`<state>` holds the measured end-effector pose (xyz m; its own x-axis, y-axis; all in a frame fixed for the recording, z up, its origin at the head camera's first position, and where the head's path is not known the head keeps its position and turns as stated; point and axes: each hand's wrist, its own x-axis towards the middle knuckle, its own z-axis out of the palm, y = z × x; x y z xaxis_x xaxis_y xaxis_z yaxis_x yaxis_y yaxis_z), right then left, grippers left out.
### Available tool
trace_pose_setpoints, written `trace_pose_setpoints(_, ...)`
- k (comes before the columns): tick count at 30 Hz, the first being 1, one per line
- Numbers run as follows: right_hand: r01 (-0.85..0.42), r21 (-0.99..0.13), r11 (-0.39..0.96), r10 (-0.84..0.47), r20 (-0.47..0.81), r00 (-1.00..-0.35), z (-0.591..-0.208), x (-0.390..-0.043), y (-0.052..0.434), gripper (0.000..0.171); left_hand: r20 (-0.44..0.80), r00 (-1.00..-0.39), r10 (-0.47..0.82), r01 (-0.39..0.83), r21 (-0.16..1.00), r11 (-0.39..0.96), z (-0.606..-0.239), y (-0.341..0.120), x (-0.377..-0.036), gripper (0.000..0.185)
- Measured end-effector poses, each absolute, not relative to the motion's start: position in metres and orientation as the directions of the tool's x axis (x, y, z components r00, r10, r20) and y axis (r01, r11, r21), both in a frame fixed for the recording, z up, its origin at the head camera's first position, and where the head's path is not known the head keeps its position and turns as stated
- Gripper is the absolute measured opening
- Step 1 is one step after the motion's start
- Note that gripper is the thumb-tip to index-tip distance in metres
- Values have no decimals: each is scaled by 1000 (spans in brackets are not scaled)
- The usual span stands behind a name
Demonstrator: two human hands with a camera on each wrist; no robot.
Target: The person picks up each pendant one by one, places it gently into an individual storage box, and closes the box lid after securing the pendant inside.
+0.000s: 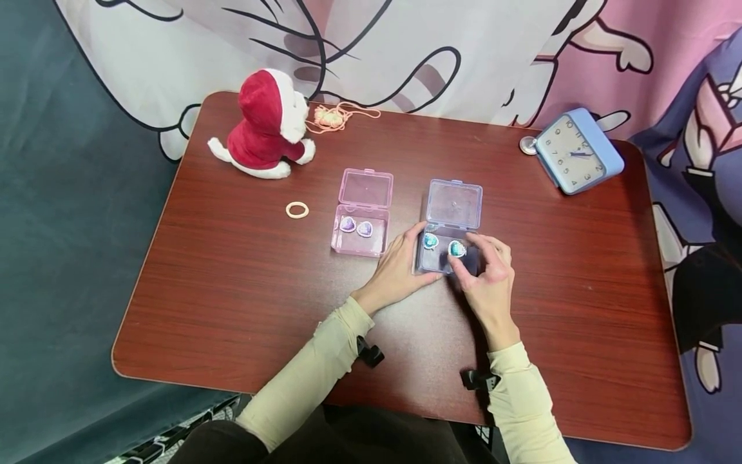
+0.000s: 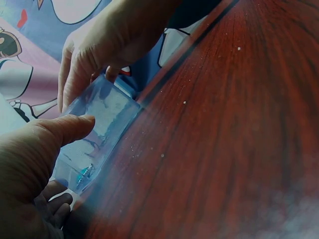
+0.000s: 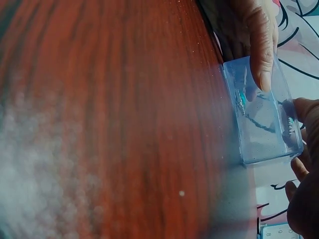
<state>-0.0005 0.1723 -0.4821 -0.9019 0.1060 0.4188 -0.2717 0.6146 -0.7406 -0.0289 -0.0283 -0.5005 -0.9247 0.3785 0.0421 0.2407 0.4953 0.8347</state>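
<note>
The only readable writing is the numerals on the blue clock (image 1: 576, 159) at the tabletop's far right corner. The reddish wood-grain tabletop (image 1: 232, 309) stands against cartoon-printed cloth. Near its middle, the left hand (image 1: 400, 267) grips the blue box (image 1: 449, 225), lid up; the right hand (image 1: 489, 280) pinches a teal earring (image 1: 456, 249) inside. The near edge lies bare.

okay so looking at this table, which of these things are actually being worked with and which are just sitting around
In hand:
blue box, lid open, held by left hand and right hand
two teal heart earrings inside it

Lying about:
pink box with purple earrings
plush dog
blue clock
hair ring
pink cord
</note>
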Motion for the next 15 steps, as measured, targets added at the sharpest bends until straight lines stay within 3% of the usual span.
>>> trace_pose_setpoints(15,-260,-761,594,163,430,-888,-479,-1,171,43,50,-922,385,252,830,497,-501,-28,-29,108)
